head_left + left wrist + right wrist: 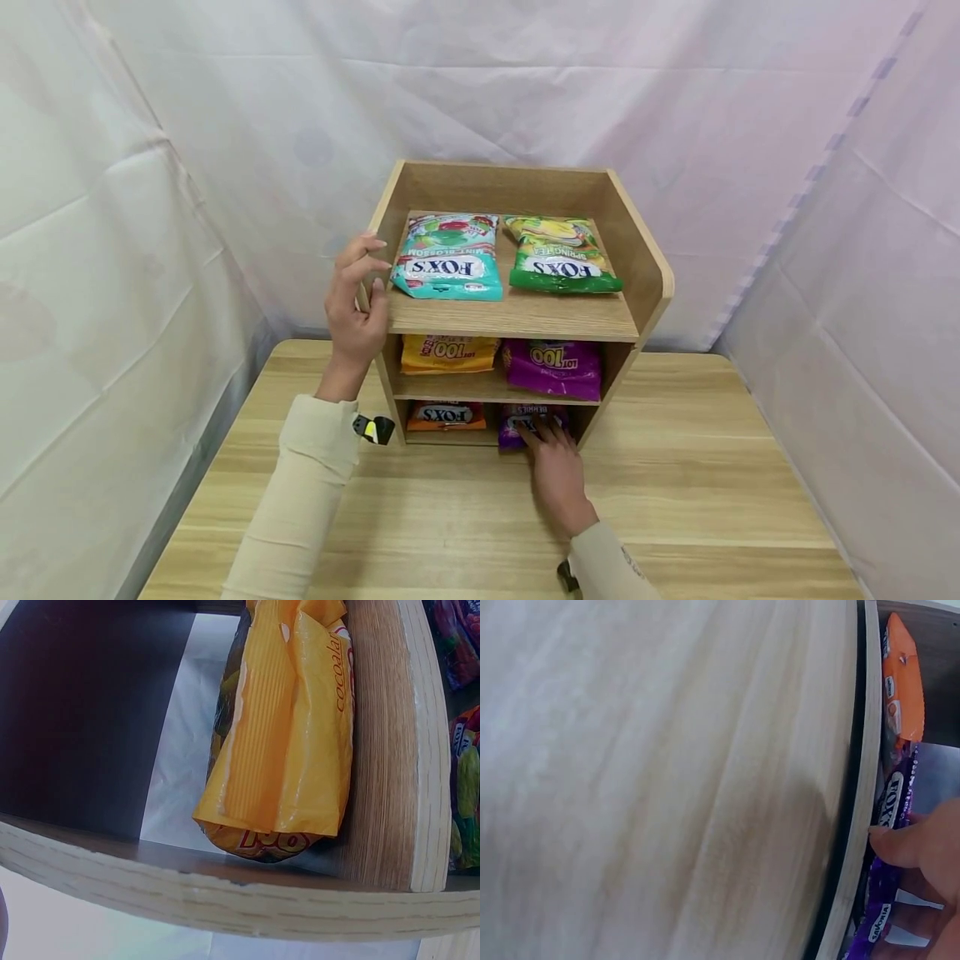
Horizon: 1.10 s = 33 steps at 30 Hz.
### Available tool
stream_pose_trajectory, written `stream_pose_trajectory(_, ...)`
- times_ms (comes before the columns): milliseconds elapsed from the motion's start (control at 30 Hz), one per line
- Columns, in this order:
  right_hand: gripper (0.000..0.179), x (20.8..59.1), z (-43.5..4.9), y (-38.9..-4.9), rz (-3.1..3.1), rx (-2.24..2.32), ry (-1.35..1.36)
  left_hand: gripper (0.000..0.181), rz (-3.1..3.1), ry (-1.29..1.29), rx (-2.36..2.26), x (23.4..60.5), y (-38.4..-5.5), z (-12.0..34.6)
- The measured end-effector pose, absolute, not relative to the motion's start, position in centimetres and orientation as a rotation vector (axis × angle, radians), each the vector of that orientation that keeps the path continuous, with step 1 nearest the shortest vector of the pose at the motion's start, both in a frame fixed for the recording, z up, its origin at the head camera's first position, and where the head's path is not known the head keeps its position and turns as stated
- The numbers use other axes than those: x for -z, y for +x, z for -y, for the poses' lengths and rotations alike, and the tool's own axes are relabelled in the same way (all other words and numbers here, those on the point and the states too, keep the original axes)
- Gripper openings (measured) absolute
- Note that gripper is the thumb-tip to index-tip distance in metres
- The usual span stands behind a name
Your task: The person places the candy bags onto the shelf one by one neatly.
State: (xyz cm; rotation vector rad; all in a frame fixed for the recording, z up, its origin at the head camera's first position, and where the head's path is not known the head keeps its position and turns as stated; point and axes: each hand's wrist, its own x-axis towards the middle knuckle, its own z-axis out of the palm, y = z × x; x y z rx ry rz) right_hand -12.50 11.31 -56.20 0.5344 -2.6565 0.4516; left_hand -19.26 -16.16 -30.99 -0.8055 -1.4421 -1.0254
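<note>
A small wooden shelf unit (517, 321) stands on the table. My left hand (356, 304) holds the upper front edge of its left side panel, fingers bent over the edge. My right hand (558, 479) reaches into the lowest tier, its fingers spread over a purple Fox's candy bag (510, 437). In the right wrist view the thumb (900, 844) crosses that bag (889, 881) near the shelf's front edge. Beside it lies an orange Fox's bag (446, 417). The top tier bears a teal Mint Blossom bag (450, 258) and a green Spring Tea bag (562, 254).
On the middle tier lie a yellow bag (450, 354) and a purple Lot 100 bag (555, 367). The left wrist view shows the yellow bag (300, 765) close up. The wood-grain table (675, 483) extends on both sides; white cloth (487, 100) hangs behind.
</note>
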Motion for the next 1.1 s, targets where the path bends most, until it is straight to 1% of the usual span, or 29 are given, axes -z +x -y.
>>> stream_pose_trajectory(200,0.041,56.6,-11.2,-12.8,2.684,-0.435,0.51,0.018,1.448,-0.796,1.03,32.2,-20.6,16.9)
stream_pose_trajectory(433,0.047,56.6,-11.2,-12.8,2.7,-0.403,0.543,0.019,1.445,-0.807,1.029,31.4,-19.8,16.3)
stream_pose_trajectory(667,0.04,56.7,-11.4,-11.8,2.645,-0.459,0.602,0.021,1.435,-0.809,1.043,30.4,-18.6,15.8)
stream_pose_trajectory(833,0.039,56.9,-11.5,-11.3,2.643,-0.489,0.61,0.02,1.433,-0.808,1.036,30.6,-18.7,15.8)
stream_pose_trajectory(1100,0.039,57.4,-11.6,-11.6,2.638,-0.495,0.63,0.016,1.427,-0.807,1.034,30.9,-19.2,16.0)
